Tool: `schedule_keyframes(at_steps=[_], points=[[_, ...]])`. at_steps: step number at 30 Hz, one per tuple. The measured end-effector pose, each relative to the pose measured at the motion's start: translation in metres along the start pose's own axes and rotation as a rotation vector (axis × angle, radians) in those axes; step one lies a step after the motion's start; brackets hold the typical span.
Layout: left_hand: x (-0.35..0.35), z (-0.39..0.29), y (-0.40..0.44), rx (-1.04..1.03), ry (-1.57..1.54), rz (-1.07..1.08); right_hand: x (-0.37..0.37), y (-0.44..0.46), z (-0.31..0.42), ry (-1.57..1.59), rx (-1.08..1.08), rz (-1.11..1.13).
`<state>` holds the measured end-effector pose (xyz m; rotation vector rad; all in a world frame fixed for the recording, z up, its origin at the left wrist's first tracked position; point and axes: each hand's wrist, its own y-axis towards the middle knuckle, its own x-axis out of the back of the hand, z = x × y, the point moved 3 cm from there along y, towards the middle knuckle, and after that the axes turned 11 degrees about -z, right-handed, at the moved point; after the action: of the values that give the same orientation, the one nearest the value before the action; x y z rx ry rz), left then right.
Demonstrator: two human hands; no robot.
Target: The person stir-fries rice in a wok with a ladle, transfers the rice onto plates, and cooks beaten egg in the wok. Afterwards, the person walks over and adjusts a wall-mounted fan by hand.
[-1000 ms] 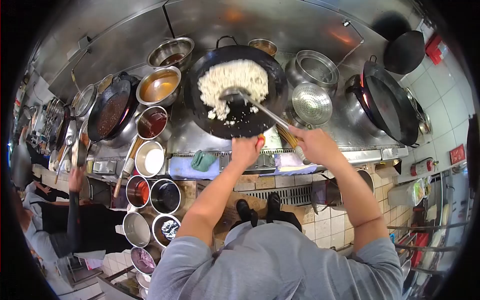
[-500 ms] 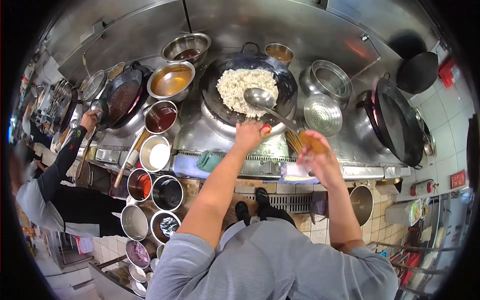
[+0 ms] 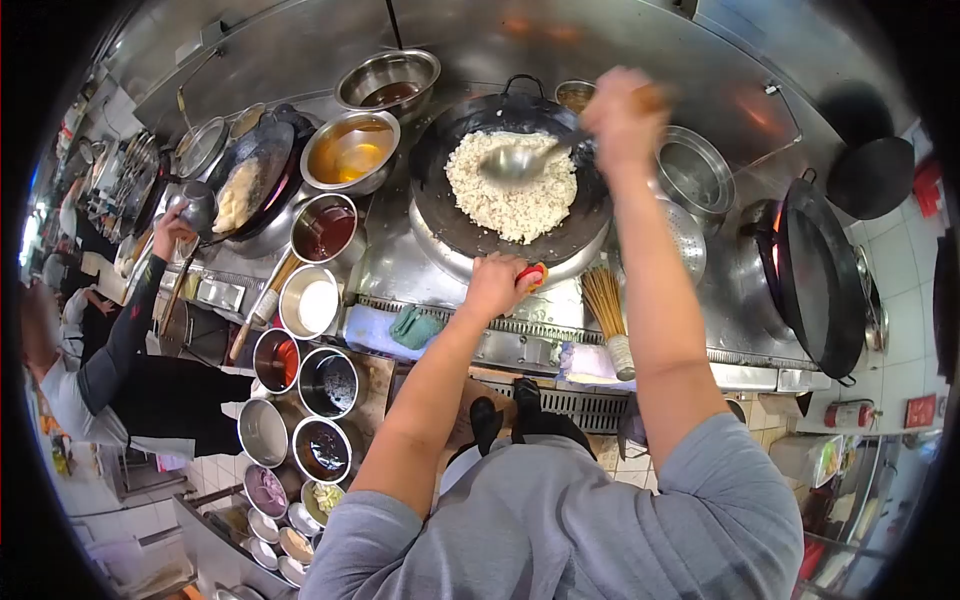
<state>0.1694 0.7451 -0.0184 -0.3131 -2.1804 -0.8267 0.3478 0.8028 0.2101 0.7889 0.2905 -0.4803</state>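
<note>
My left hand (image 3: 497, 285) is closed at the near edge of a large black wok (image 3: 440, 215), gripping its near handle, with a small red and orange piece showing beside the thumb. White rice (image 3: 525, 212) is spread over the bottom of the wok. My right hand (image 3: 625, 120), blurred by motion, is wrapped round the wooden handle of a metal ladle (image 3: 512, 165) above the right far rim. The ladle's bowl is over the rice; whether it touches the grains I cannot tell.
A bamboo brush (image 3: 604, 305) and a perforated strainer (image 3: 685, 245) lie right of the wok. Bowls of amber liquid (image 3: 350, 150) and dark red sauce (image 3: 325, 232) stand left. Another tilted wok (image 3: 822, 280) is far right. A co-worker's hand (image 3: 175, 230) holds a ladle.
My right hand has swung up and away from the wok's near right side to its far right, turning the ladle. The rice is spread lower and rounder. My left hand stays at the near rim.
</note>
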Motion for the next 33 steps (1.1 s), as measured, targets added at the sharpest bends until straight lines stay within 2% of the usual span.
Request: schedule_keyframes(at_steps=[1, 2, 4, 5, 7, 8, 9, 11, 13, 15, 17, 19, 20, 21, 23, 24, 25, 27, 28, 29, 31, 32, 33], points=[[0.003, -0.002, 0.002, 0.018, 0.014, 0.006, 0.005, -0.006, -0.038, -0.089, -0.045, 0.005], [0.007, -0.005, 0.010, 0.025, 0.020, -0.010, -0.012, 0.012, -0.034, -0.079, -0.043, 0.021], [0.012, -0.012, 0.000, 0.107, 0.100, -0.004, -0.039, 0.032, -0.010, -0.132, -0.268, 0.035], [0.010, -0.012, 0.000, 0.105, 0.104, -0.005, -0.044, 0.036, -0.003, -0.128, -0.266, 0.034], [0.007, -0.011, -0.002, 0.130, 0.112, -0.032, -0.055, 0.036, 0.015, 0.013, -0.059, 0.102], [0.008, -0.011, -0.001, 0.150, 0.111, 0.003, -0.047, 0.023, 0.000, -0.015, 0.025, 0.006], [0.008, -0.010, -0.002, 0.154, 0.109, 0.002, -0.038, 0.007, -0.031, -0.221, 0.139, 0.022], [0.008, -0.005, 0.000, 0.128, 0.095, 0.029, -0.026, 0.029, -0.064, -0.311, 0.058, 0.146], [0.007, 0.006, -0.007, 0.094, 0.051, 0.094, -0.033, 0.065, -0.024, -0.255, -0.316, -0.049], [0.007, 0.018, 0.001, 0.063, 0.012, 0.135, -0.008, 0.095, 0.012, -0.178, -0.199, -0.163], [0.005, 0.020, 0.000, -0.005, -0.022, 0.101, 0.014, 0.064, 0.014, -0.246, 0.054, -0.229], [0.008, 0.017, -0.002, -0.016, 0.005, 0.147, 0.012, 0.034, -0.062, -0.257, 0.233, -0.026], [0.009, 0.016, 0.004, -0.021, 0.043, 0.162, -0.003, 0.042, -0.063, -0.416, 0.173, 0.144], [0.008, 0.014, 0.000, -0.021, 0.041, 0.169, -0.019, 0.047, -0.046, -0.419, 0.168, 0.139], [0.011, 0.012, 0.003, -0.019, 0.055, 0.101, -0.051, 0.069, -0.013, -0.227, -0.215, -0.001], [0.013, 0.011, 0.006, -0.023, 0.052, 0.097, -0.049, 0.070, -0.002, -0.093, -0.148, -0.009], [0.013, 0.011, 0.005, 0.002, 0.056, 0.116, -0.042, 0.057, -0.021, -0.101, -0.148, -0.009], [0.012, 0.007, 0.003, 0.031, 0.050, 0.134, -0.020, 0.024, -0.073, -0.160, 0.096, -0.018], [0.013, 0.006, -0.002, 0.050, 0.036, 0.115, -0.024, 0.029, -0.065, -0.148, -0.078, 0.041], [0.016, 0.005, 0.004, 0.065, 0.026, 0.079, -0.033, 0.045, -0.036, -0.150, -0.075, 0.046], [0.020, 0.002, 0.008, 0.105, 0.019, 0.137, -0.032, 0.065, 0.007, -0.328, -0.285, 0.059], [0.015, 0.009, 0.012, 0.073, -0.029, 0.090, -0.009, 0.081, -0.024, -0.491, -0.282, -0.264], [0.014, 0.013, 0.008, 0.049, -0.076, 0.060, -0.016, 0.067, -0.021, -0.653, -0.289, -0.597]])
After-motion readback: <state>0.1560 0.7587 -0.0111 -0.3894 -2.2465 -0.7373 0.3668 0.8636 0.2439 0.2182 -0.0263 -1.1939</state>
